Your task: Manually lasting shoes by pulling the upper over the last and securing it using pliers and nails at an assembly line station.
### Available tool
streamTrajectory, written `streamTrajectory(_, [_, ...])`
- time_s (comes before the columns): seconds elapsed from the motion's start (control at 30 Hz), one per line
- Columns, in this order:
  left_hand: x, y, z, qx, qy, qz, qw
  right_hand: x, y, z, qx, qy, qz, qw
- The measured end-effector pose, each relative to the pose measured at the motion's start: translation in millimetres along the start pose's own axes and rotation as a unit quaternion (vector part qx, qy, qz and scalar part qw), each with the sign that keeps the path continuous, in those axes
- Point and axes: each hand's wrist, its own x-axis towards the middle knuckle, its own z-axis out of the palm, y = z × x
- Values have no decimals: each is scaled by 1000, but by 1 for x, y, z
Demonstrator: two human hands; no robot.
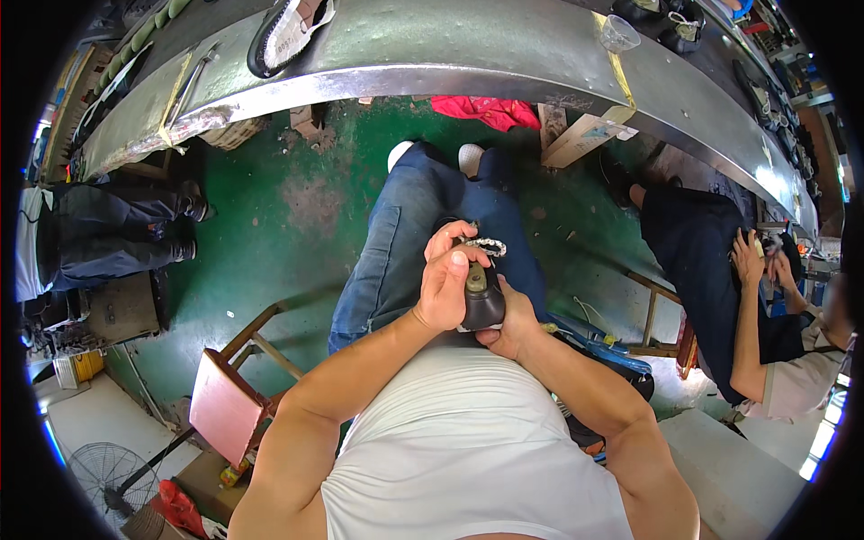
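In front of my lap I hold a dark shoe point(484, 310), with its rounded end toward me. An olive-green block, which looks like a shoe last point(476, 277), shows in its opening. A pale braided cord point(489, 245) loops up at its far end. My left hand point(443, 286) grips the shoe's left side, with the fingers bent over its top. My right hand point(513, 322) is wrapped round the right side and the near end. The shoe's underside and far end are mostly hidden by my hands.
A metal-topped bench point(405, 54) crosses ahead, bearing an unfinished shoe upper point(286, 36), a clear cup point(619, 34) and a pointed tool point(192, 83). A pink-seated stool point(225, 409) and a fan point(112, 486) stand at left. Another person point(747, 297) sits at right; someone's legs point(126, 220) show at left.
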Motion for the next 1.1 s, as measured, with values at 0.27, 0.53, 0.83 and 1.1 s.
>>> streamTrajectory(0.27, [20, -7, -2, -1, 2, -20, 1000, -11, -49, -17, -447, -19, -135, 884])
streamTrajectory(0.53, [37, -18, 3, -40, 20, -10, 999, -40, -79, 21, -685, -127, -593, 404])
streamTrajectory(0.83, [44, -3, -64, -96, -252, -165, 949, -31, -83, 34, -730, -93, -572, 362])
streamTrajectory(1.1, [38, -31, -55, 288, -188, -8, 939, -20, -95, 46, -664, -93, -597, 440])
